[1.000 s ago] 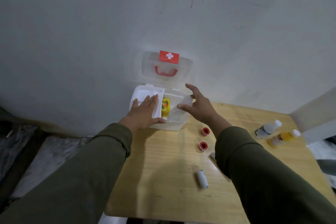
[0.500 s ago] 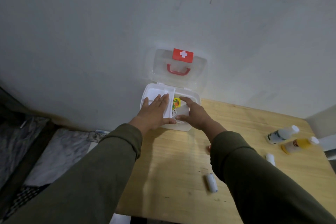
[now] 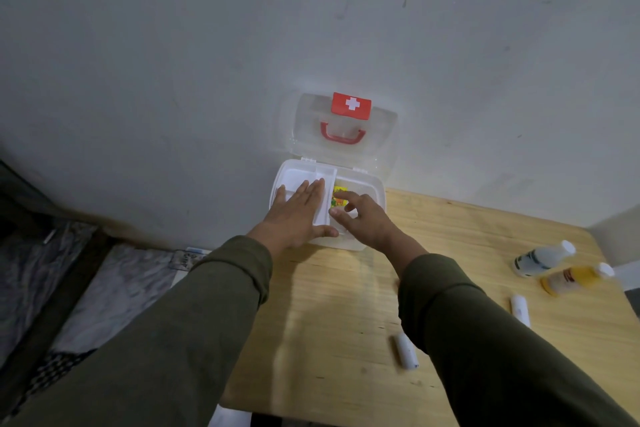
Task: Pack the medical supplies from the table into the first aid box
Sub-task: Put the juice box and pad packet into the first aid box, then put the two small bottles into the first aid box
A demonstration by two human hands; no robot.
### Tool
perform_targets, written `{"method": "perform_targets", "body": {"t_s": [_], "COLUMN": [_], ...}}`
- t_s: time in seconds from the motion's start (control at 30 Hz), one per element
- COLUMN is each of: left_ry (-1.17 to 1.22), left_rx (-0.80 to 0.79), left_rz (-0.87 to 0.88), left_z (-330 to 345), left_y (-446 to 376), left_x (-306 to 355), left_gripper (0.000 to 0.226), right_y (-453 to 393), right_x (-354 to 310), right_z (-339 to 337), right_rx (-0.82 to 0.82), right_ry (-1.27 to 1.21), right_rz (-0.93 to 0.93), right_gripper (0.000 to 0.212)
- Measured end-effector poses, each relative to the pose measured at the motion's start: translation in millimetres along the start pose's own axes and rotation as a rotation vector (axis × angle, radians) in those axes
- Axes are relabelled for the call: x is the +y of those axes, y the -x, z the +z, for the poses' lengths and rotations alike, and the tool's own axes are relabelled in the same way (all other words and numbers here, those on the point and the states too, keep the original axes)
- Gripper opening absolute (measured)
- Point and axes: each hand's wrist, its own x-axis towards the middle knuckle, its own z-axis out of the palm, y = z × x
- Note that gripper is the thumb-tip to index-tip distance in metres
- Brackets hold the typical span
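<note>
The left hand [image 3: 294, 215] lies flat and spread on the white tray [image 3: 294, 182] that sits in the left half of the first aid box [image 3: 375, 189], basically pinning the whole thing in place. The right hand [image 3: 365, 222] is down in the open right compartment with loosely curled fingers, fingertips touching or just over a yellow packet [image 3: 338, 196] tucked against the tray's edge. I can't tell if it's actually pinching anything or just nudging.

If I were doing this, I'd keep that left palm pressing so the light plastic box doesn't skate on the desk [image 3: 329, 305], and push the packet flat to the wall to leave room for the bigger stuff.

Everything else is behind and to the right of that hand, well apart from it: a white bottle [image 3: 540, 258] and a yellow bottle [image 3: 571, 279] lying near the desk's right edge, one small white tube [image 3: 519, 308] just in front of them, another white tube [image 3: 406, 350] next to the right sleeve.
</note>
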Motion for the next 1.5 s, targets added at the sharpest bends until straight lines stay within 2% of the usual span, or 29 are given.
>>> {"method": "perform_targets", "body": {"t_s": [0.1,0.4,0.53,0.67,0.8,0.93,1.17,1.33,1.5], "left_ry": [0.011,0.022,0.014,0.064,0.143,0.176,0.122,0.098,0.157], "left_rx": [-0.002,-0.001,0.000,-0.001,0.108,0.172,0.202,0.197,0.189], "left_rz": [-0.001,-0.004,0.002,-0.007,0.031,0.144,0.372,0.520,0.612], "left_z": [-0.7,0.3,-0.3,-4.6,-17.0,-28.9,-32.7,-9.1,23.2], "left_y": [0.5,-0.3,-0.2,2.2,9.6,2.3,-28.9,-48.3,-68.8], "left_x": [0.9,0.7,0.9,2.0,13.7,40.4,118.3,186.0,252.4], "left_gripper": [0.098,0.097,0.097,0.098,0.088,0.083,0.078,0.074,0.067], "right_y": [-5.2,-11.1,-15.9,-10.5,2.1,21.2,84.4,138.5,180.7], "right_x": [0.9,-6.0,-7.6,-9.0,-6.1,7.0,60.3,110.9,165.4], "right_z": [3.2,6.1,13.9,5.6,-18.7,-51.8,-99.8,-129.0,-148.1], "right_rx": [-0.060,-0.197,-0.176,-0.048,0.214,0.433,0.578,0.710,0.807], "right_ry": [0.026,-0.102,-0.070,-0.108,-0.035,0.065,0.233,0.248,0.261], "right_rz": [0.007,0.116,0.128,0.111,0.004,0.004,0.130,0.288,0.354], "right_gripper": [0.049,0.062,0.065,0.060,0.054,0.053,0.055,0.055,0.050]}}
